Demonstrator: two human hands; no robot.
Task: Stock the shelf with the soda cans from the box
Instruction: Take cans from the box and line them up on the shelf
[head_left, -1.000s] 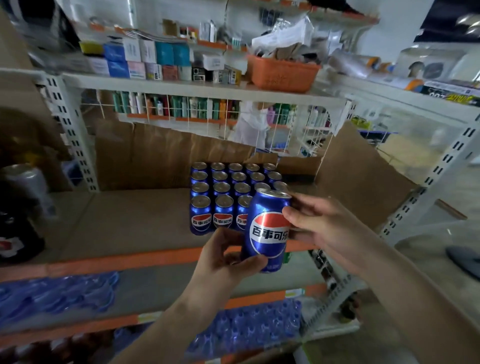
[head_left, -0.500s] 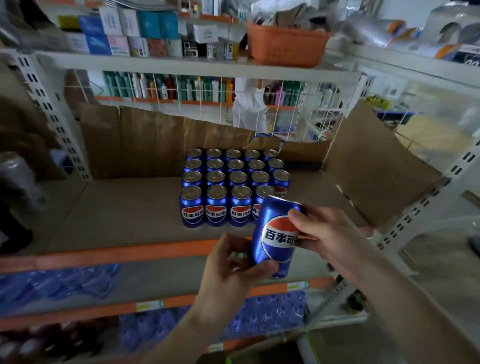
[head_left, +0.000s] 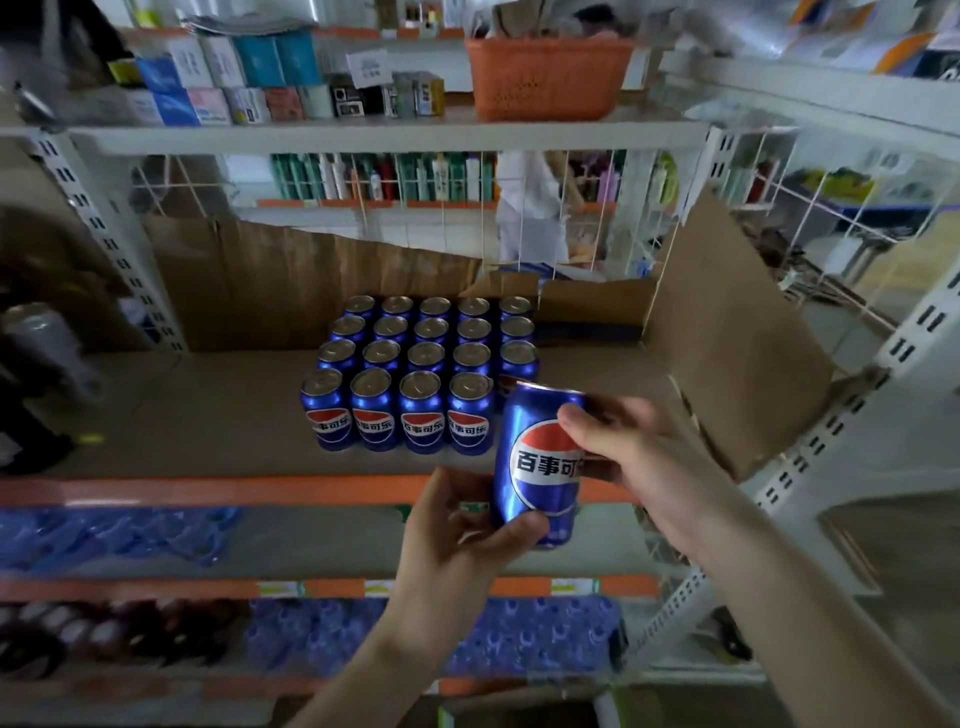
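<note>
Soda cans (head_left: 415, 374): 19 stand on the shelf (head_left: 208, 488); both hands' fingers (head_left: 592, 423) curl round 1 more can (head_left: 540, 467), unplaced.

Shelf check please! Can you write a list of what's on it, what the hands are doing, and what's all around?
Surface: shelf, cardboard-lined, orange front edge.
Job's things: cans standing in rows, front row's right end open; one can held in front of that gap. Box: not seen.
Clutter: loose cardboard leaning at right.
Hands: left hand grips the can's bottom; right hand grips its side.
Cables: nothing seen.
Surroundings: orange basket above; bottles below.
</note>
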